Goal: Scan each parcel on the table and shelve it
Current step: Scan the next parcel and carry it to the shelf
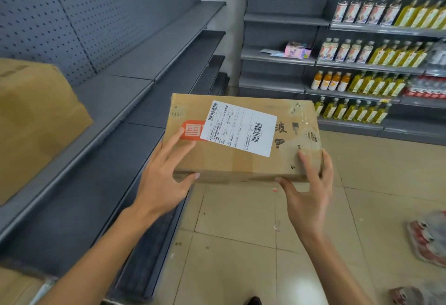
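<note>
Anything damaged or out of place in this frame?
The parcel held in both hands has its shipping label stuck on crooked, partly covering the orange logo, and scuffed tape near its far right corner. Plastic-wrapped packs lie on the floor at right.

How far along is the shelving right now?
One large box already sits on the grey shelf to the left. In hand: the left hand and right hand hold a labelled parcel in the air beside it, not yet shelved. No table or scanner is in view, so what remains cannot be told.
</note>
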Tool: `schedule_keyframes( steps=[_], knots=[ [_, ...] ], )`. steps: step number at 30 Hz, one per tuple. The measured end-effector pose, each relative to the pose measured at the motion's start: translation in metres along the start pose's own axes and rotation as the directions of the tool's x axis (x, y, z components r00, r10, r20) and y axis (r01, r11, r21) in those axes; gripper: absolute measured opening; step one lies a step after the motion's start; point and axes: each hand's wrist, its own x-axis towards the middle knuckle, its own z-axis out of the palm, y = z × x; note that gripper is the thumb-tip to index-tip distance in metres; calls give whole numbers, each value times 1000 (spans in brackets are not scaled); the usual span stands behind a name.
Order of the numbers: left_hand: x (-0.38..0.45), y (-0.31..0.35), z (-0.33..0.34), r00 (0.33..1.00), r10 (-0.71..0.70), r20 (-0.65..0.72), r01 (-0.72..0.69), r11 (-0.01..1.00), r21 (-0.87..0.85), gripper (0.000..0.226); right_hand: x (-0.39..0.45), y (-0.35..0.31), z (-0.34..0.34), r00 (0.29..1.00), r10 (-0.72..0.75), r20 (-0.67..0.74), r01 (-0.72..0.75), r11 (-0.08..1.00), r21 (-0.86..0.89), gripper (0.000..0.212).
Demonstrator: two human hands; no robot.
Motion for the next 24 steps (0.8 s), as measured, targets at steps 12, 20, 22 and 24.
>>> schedule_keyframes(
  steps=[12, 20, 22, 24],
  knots=[
    [101, -36, 70, 994, -104, -36, 104, 994, -21, 85, 132, 62, 57, 993, -35, 111, 34, 999, 13, 74],
    [194, -95, 82, 986, -141, -85, 138, 989, -48, 76, 225, 74, 139, 982, -144, 122, 136, 988, 69, 74],
    [219, -109, 84, 987, -125, -101, 121, 991, -50, 75, 250, 75, 156, 978, -180, 105, 175, 983, 54, 73],
    [246, -120, 86, 988, -101, -115, 95, 994, -57, 74, 273, 74, 170, 977, -202, 70, 200, 979, 33, 72]
  ],
)
